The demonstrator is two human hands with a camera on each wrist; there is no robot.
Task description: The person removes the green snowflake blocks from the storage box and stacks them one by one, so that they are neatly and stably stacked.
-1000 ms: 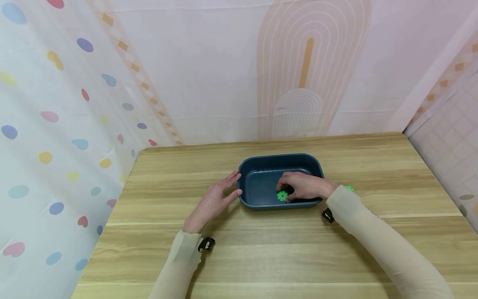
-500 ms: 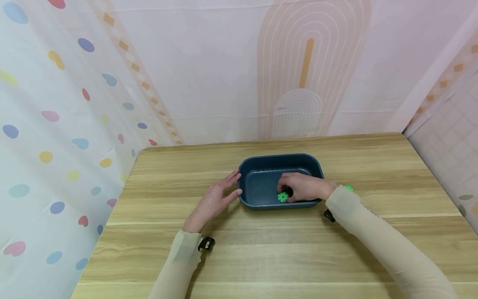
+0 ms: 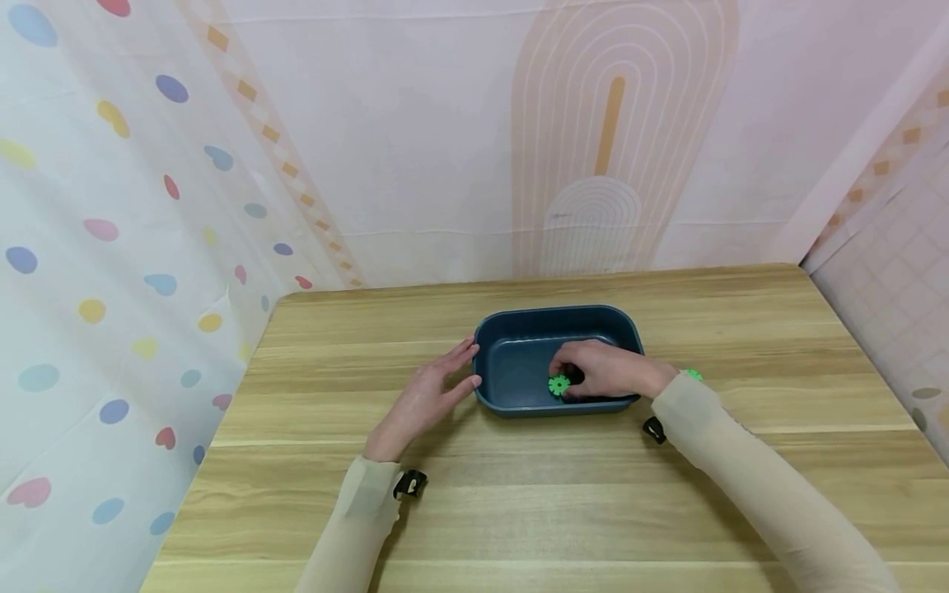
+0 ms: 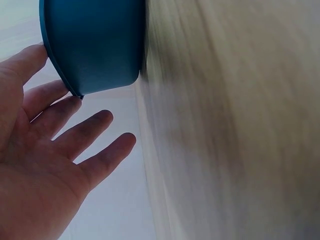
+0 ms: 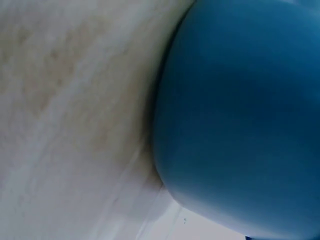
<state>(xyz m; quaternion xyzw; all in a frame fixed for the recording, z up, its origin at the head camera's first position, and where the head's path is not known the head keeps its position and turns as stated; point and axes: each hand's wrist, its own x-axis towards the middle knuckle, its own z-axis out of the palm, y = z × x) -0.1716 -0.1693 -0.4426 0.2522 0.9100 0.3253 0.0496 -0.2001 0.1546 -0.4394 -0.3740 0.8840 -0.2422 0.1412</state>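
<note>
A dark blue rectangular basin (image 3: 511, 410) with rounded corners stands on the wooden table. My left hand (image 3: 423, 401) touches its left end; in the left wrist view the thumb and some fingers (image 4: 52, 107) rest against the rim, the others extended. My right hand (image 3: 604, 369) reaches over the right end into the basin. Its fingers and thumb curl round a small green notched disc (image 3: 559, 385), low near the front wall. The fingertips are partly hidden. In the right wrist view only the basin's outer wall (image 5: 240, 120) and the table show.
A second green notched piece (image 3: 694, 375) lies right of the basin, mostly hidden behind the right sleeve. The wooden table (image 3: 519, 502) ends at the back against a patterned curtain (image 3: 415, 148). Another curtain with coloured spots (image 3: 111, 329) hangs at the left.
The green disc has shifted slightly up and left inside the basin, together with my right fingers. My left hand and the basin have stayed in place.
</note>
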